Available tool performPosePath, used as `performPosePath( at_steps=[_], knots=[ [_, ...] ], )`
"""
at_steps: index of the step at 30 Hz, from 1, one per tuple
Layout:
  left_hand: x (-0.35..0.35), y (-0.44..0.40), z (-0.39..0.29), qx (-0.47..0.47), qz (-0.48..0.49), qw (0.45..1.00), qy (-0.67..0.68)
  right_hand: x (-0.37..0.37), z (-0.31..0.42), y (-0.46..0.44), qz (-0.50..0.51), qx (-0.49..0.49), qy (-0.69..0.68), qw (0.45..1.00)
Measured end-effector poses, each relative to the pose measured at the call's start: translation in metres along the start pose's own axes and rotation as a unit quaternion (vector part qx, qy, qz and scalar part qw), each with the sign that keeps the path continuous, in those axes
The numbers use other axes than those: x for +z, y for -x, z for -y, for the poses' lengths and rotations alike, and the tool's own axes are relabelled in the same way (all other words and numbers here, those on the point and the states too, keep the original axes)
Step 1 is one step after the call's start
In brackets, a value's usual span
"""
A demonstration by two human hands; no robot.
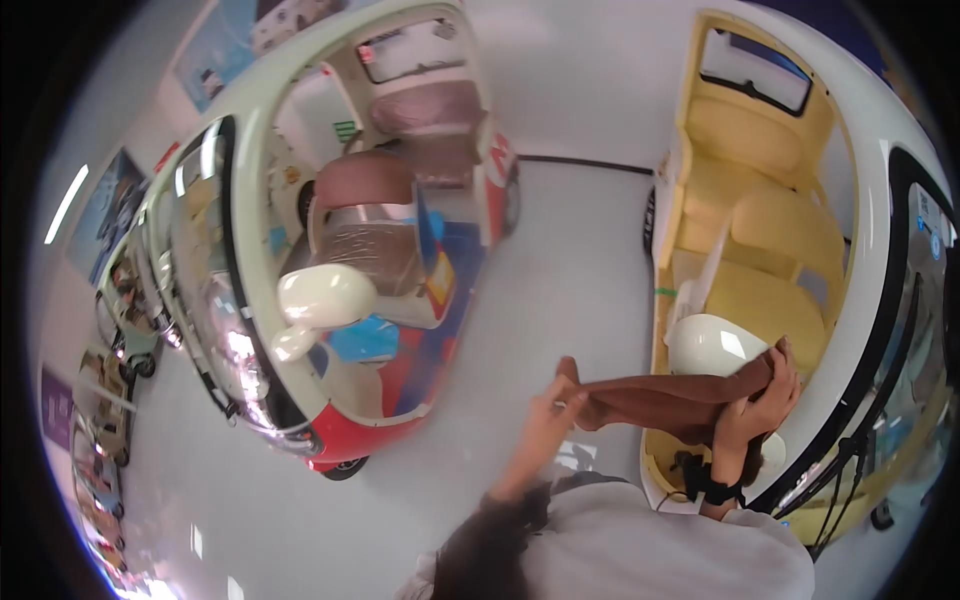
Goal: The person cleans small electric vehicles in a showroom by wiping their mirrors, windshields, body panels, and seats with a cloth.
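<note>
A brown cloth [660, 392] is stretched roughly level between my two hands, in folds. The fingers of my left hand [553, 412] are closed on its left end, over the grey floor. My right hand [762, 402], with a black band at the wrist, grips the other end. Just behind the cloth is the rounded white side mirror [708, 343] of a small vehicle with a yellow interior [770, 285]; the cloth overlaps its lower part. Whether the cloth touches the mirror I cannot tell.
To the left stands a small white and red vehicle [365, 430] with brown seats and its own white side mirror [325, 295]. Further left are more small vehicles [130, 320]. Grey floor [560, 260] runs between the two nearest ones. A windscreen wiper [845, 480] is at right.
</note>
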State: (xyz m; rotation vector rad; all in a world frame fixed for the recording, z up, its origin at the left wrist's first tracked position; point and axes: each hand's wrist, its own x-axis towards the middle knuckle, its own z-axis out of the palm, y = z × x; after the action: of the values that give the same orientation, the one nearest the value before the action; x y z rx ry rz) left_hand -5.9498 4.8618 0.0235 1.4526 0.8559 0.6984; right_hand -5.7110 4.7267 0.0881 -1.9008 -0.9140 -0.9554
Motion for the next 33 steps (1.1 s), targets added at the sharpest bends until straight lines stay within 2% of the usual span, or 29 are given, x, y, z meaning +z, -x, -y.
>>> performPosePath(
  at_steps=[3, 8, 12, 14, 15, 16, 17, 21, 24, 25, 28, 29, 33],
  knots=[
    [-0.005, -0.049, 0.012, 0.074, -0.034, 0.997, -0.006, 0.011, 0.021, 0.002, 0.04, 0.026, 0.01, 0.999],
    [-0.026, -0.157, 0.043, 0.102, 0.005, 0.995, 0.0, 0.054, 0.063, -0.001, 0.085, -0.008, 0.052, 0.995],
    [-0.06, -0.242, 0.047, 0.1, 0.051, 0.991, 0.071, 0.107, 0.104, -0.02, 0.05, 0.048, -0.048, 0.996],
    [-0.09, -0.275, 0.018, 0.082, 0.065, 0.988, 0.117, 0.15, 0.123, -0.032, 0.024, 0.065, -0.126, 0.99],
    [-0.104, -0.291, 0.01, 0.089, 0.065, 0.986, 0.125, 0.165, 0.137, -0.044, 0.068, 0.098, -0.154, 0.981],
    [-0.12, -0.307, 0.004, 0.097, 0.064, 0.985, 0.131, 0.188, 0.145, -0.048, 0.057, 0.133, -0.234, 0.961],
    [-0.138, -0.325, 0.0, 0.11, 0.063, 0.983, 0.134, 0.21, 0.155, -0.054, 0.061, 0.129, -0.256, 0.956],
    [-0.206, -0.382, -0.004, 0.159, -0.02, 0.986, 0.034, 0.293, 0.2, -0.077, 0.108, 0.098, -0.258, 0.955],
    [-0.252, -0.406, -0.002, 0.079, -0.099, 0.992, -0.029, 0.357, 0.229, -0.072, 0.082, 0.111, -0.25, 0.958],
    [-0.269, -0.419, 0.012, 0.124, -0.146, 0.975, -0.115, 0.377, 0.24, -0.07, 0.083, 0.12, -0.277, 0.95],
    [-0.307, -0.431, 0.022, 0.114, -0.264, 0.947, -0.144, 0.42, 0.268, -0.083, 0.234, 0.117, -0.272, 0.926],
    [-0.321, -0.43, 0.027, 0.032, -0.28, 0.95, -0.136, 0.442, 0.268, -0.081, 0.274, 0.085, -0.29, 0.913],
    [-0.381, -0.434, 0.085, 0.016, -0.394, 0.905, -0.158, 0.535, 0.272, -0.074, 0.404, -0.037, -0.329, 0.853]
  ],
)
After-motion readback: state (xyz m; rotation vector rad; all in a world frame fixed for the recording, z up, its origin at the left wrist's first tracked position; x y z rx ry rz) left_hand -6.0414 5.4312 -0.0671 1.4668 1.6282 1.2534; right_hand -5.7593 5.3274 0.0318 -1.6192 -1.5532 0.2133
